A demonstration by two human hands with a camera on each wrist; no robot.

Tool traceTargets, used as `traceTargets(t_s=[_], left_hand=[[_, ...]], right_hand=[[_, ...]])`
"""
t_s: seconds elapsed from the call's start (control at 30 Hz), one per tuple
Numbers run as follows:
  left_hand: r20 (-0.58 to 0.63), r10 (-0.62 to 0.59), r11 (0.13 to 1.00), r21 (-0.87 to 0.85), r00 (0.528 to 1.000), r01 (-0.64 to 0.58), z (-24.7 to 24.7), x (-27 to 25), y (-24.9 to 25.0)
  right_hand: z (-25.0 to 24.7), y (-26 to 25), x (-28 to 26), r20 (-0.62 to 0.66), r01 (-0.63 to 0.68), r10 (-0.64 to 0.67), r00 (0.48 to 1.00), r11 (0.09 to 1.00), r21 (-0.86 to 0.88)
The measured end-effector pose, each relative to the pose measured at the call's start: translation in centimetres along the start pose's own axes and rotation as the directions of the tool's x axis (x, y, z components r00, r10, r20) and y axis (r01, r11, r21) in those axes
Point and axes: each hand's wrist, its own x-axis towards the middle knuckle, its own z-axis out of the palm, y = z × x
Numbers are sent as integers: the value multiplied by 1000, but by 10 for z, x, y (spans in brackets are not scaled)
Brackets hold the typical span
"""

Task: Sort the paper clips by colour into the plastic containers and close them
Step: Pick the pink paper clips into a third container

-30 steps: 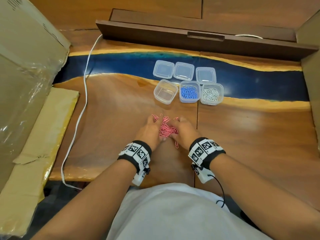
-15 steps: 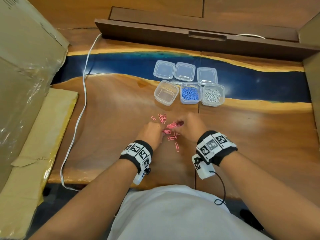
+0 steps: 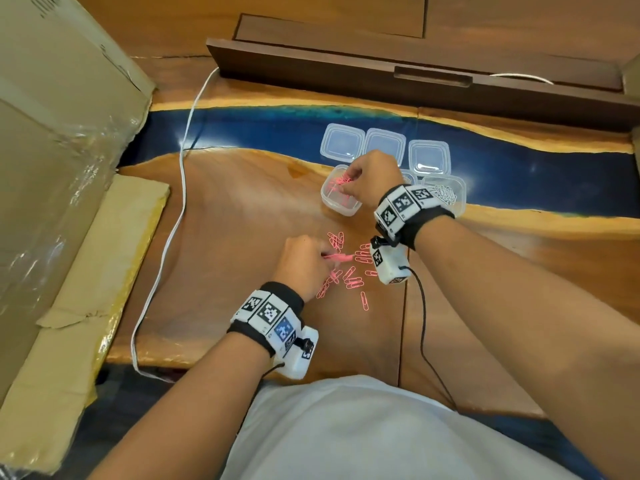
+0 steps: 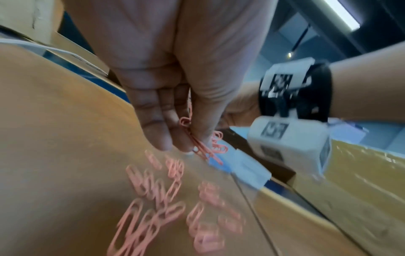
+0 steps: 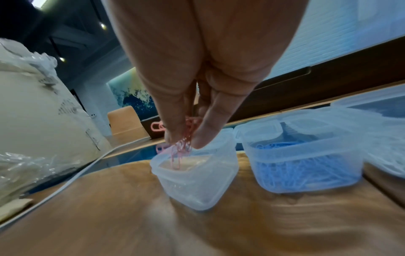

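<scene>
Several pink paper clips (image 3: 353,271) lie loose on the wooden table. My left hand (image 3: 323,257) is at that pile and pinches a small bunch of pink clips (image 4: 205,149) between thumb and fingers. My right hand (image 3: 346,186) hovers over the leftmost clear container (image 3: 337,206) and pinches pink clips (image 5: 183,145) that dangle into its mouth. To its right stand the container of blue clips (image 5: 302,166) and the container of white clips (image 3: 448,195), both open. Three clear lids (image 3: 343,142) lie in a row behind them.
A white cable (image 3: 173,220) runs down the table's left side. A wrapped cardboard box (image 3: 52,161) stands at the left. A dark wooden ledge (image 3: 346,74) bounds the far side. Bare wood (image 3: 519,289) lies to the right of the pile.
My right hand left the pile and moved forward to the leftmost container with pink clips in its fingers. My left hand stayed at the pile, which is now spread out.
</scene>
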Motion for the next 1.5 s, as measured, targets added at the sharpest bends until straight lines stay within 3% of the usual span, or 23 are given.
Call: traceTargets(t_s=[0.13,0.27,0.33,0.5,0.6,0.67,0.8,0.87,0.97,1.03,1.1,1.23,1.5], left_hand=[[-112,4,996,-92,994,-15,-26,18,22],[-174,72,989,142,982,-47,-43,57,41],[-182,107,972,226,977,-65,-42,78,48],[-119,100,924,379,988,-48,-33,110,57],[-89,82,927,373,993,-43,-28,113,58],[-89,85,940,337,992,-51,-28,110,55],[-181,129,977,191,975,-94,-39,84,43],[-169,102,978,198,980,-67,-41,66,30],[66,-2,960,281,998,-17,-35,44,4],[249,-46,936,350,967,-45,-23,33,-17],[327,-70,912,403,942,-72,-8,24,-34],[268,43,897,414,963,-155,15,15,-54],[136,162,915,349,977,-201,24,7,-45]], right_hand=[[2,9,-6,-43,7,-5,999,999,44],[-4,24,-32,-261,-15,93,961,958,286],[-1,36,-53,-272,-40,135,953,943,330],[26,66,-97,-30,-121,128,991,978,173],[39,76,-111,166,-157,152,974,987,18],[46,75,-118,223,-151,153,963,988,-27],[57,62,-122,266,-77,70,962,997,19],[60,55,-120,293,-40,24,956,998,50],[58,46,-113,285,11,-32,958,997,78],[57,44,-108,277,28,-51,959,996,87],[60,43,-104,323,62,-76,943,997,54],[67,40,-99,383,174,-113,917,976,-129],[71,35,-106,289,166,-124,949,978,-127]])
